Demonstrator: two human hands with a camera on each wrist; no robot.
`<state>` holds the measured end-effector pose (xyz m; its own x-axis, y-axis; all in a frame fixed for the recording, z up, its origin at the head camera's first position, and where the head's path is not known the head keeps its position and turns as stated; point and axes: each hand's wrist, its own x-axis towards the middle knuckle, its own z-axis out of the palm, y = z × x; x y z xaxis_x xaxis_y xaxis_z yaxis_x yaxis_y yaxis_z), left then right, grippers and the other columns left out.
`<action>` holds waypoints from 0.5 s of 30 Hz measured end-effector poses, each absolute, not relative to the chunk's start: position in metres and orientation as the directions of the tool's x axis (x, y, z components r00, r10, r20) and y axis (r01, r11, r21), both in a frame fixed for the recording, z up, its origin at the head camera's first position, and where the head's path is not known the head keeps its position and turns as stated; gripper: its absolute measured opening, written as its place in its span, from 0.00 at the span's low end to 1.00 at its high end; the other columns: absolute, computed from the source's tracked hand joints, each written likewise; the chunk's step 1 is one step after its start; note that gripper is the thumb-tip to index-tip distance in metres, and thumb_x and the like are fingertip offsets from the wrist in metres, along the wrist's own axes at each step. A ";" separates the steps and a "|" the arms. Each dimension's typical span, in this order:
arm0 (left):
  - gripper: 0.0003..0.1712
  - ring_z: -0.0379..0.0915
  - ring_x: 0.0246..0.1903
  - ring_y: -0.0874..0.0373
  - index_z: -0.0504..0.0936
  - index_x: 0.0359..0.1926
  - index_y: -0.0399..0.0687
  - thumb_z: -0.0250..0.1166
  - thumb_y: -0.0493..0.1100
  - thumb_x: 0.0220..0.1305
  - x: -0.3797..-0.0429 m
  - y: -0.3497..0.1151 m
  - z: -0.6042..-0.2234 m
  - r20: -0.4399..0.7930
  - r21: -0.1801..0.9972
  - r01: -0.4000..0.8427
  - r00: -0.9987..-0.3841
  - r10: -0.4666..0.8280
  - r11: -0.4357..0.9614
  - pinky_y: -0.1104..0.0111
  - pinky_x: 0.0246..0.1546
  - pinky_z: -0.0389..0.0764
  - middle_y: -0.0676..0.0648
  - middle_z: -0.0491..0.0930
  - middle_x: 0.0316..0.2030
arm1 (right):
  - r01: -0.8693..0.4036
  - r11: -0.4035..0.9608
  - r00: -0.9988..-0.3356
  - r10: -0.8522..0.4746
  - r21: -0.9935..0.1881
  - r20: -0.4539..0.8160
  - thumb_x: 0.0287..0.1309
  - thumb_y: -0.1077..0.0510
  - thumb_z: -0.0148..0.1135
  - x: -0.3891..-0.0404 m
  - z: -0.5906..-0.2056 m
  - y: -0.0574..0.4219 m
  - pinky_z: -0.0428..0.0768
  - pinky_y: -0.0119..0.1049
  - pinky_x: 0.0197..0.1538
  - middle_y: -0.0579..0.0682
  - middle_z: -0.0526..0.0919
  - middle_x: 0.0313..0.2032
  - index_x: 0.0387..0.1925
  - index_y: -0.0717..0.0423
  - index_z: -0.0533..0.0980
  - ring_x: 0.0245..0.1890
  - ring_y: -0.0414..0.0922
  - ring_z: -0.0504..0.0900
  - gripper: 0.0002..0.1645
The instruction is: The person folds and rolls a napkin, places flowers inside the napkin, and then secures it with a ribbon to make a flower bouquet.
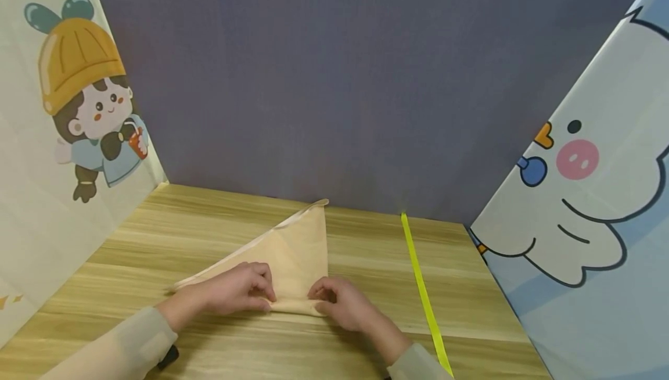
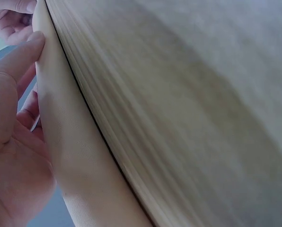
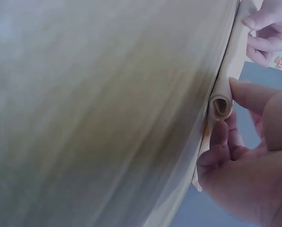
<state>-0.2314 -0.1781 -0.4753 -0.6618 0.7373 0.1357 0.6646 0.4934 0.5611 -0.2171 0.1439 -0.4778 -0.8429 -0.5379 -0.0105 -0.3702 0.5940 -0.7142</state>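
A beige cloth [image 1: 303, 252], folded to a pointed shape, lies on the wooden table with its tip toward the back wall. Its near edge is turned into a narrow roll [image 1: 295, 307]. My left hand [image 1: 240, 288] pinches this roll between thumb and fingers, left of its middle. At the right end, my right hand [image 1: 346, 304] grips it the same way. Up close in the right wrist view, the roll's end [image 3: 220, 107] shows as a small spiral, with the right thumb above and the fingers below. The left thumb [image 2: 36, 45] presses on the roll in the left wrist view.
A bright yellow strip [image 1: 424, 293] runs front to back across the wooden table [image 1: 486, 322], right of the cloth. A dark grey panel [image 1: 334, 89] stands behind. Printed panels with cartoon figures close off the left and right sides. Something small and black [image 1: 168, 358] shows by the left sleeve.
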 end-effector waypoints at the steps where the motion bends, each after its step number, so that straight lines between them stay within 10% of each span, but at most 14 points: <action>1: 0.08 0.67 0.41 0.73 0.95 0.45 0.63 0.74 0.55 0.73 -0.231 -0.178 -0.475 0.138 0.549 0.669 -0.664 0.735 0.501 0.69 0.46 0.69 0.65 0.78 0.42 | -0.367 0.582 -0.839 -0.544 -0.726 -0.011 0.70 0.61 0.72 -0.217 -0.478 0.144 0.77 0.31 0.46 0.43 0.84 0.41 0.46 0.46 0.89 0.42 0.34 0.77 0.08; 15: 0.06 0.73 0.42 0.73 0.94 0.45 0.63 0.70 0.52 0.77 -0.233 -0.176 -0.474 0.152 0.518 0.680 -0.670 0.726 0.519 0.65 0.50 0.73 0.69 0.82 0.38 | -0.370 0.615 -0.851 -0.525 -0.696 -0.011 0.59 0.55 0.82 -0.218 -0.479 0.144 0.75 0.30 0.45 0.41 0.84 0.39 0.43 0.45 0.93 0.40 0.36 0.76 0.10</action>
